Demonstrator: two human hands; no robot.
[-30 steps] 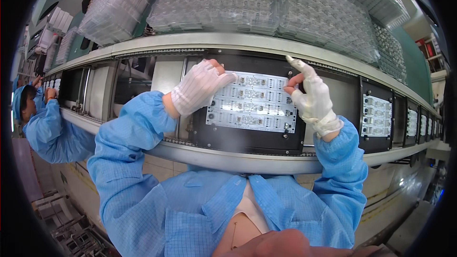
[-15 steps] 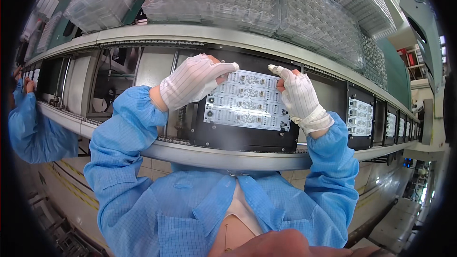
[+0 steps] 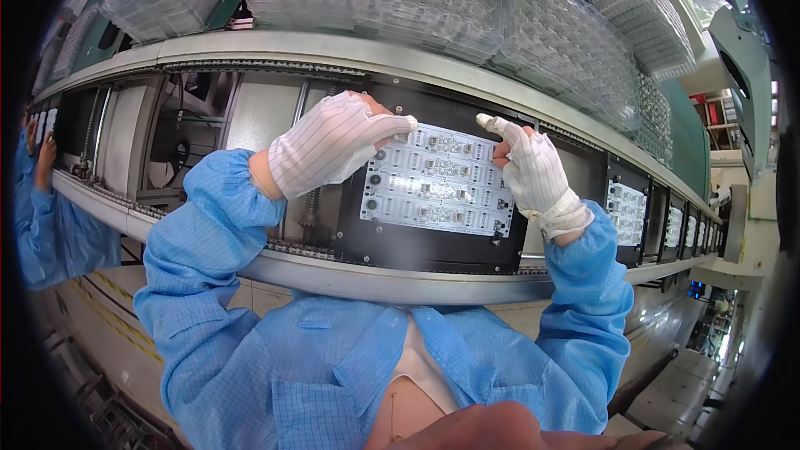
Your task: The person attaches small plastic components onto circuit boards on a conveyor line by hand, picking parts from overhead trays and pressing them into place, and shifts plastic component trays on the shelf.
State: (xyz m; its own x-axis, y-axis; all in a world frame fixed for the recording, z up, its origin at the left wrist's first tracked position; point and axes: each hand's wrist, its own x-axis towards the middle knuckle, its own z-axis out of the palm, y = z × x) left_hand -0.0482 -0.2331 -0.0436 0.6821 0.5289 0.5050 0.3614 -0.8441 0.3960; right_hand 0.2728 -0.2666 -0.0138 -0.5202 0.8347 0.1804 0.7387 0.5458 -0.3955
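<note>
A white circuit board panel (image 3: 437,168), made of several strips with small components, lies on a black carrier plate (image 3: 354,242) in front of me. My left hand (image 3: 333,140), in a white striped glove, bends round the panel's far left corner, its leading covered fingertip at the far edge. Opposite it, my right hand (image 3: 533,171), gloved alike, has one covered finger stretched toward the far right corner and other fingertips at the right edge. The remaining fingers of both hands are curled and partly hidden, but each hand appears closed on its corner.
The carrier sits between the conveyor rails (image 3: 417,290). More panels on carriers (image 3: 625,215) stand along the line to the right. Clear plastic trays (image 3: 375,4) are stacked behind the far rail. At the far left a co-worker's hand (image 3: 46,158) is beside another panel.
The whole view has shifted slightly. My right hand's outstretched finger has drawn a little to the right; the left hand keeps its pose. The panel stays on the carrier.
</note>
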